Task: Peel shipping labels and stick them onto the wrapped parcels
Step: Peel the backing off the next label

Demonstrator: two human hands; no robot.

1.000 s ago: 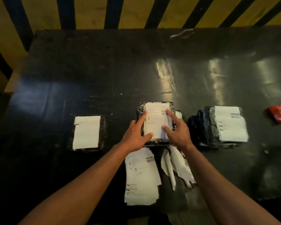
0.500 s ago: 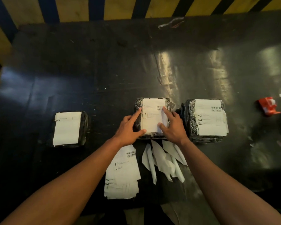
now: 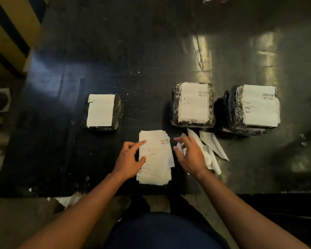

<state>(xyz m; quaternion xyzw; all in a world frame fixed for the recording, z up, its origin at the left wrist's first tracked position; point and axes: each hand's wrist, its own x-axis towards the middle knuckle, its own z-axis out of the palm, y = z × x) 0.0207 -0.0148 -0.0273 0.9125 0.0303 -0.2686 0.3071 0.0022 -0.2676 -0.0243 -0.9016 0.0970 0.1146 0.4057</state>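
The left hand (image 3: 128,161) is laid on the left edge of the label stack (image 3: 155,159), with the pointing finger stretched out over the top sheet and the thumb on the paper; nothing is gripped. The right hand (image 3: 189,155) is held just beside the stack, fingers spread and loosely bent, and nothing is held in it. It looks as if the next label is about to be picked up. For that, a corner of the top sheet must be lifted and peeled off its backing. Used backing strips (image 3: 212,146) are piled by the right hand. Three parcels (image 3: 192,105) are set farther back on the dark desk (image 3: 151,51), and a white label is seen on top of each. The left parcel (image 3: 101,112) is well apart from the other two.
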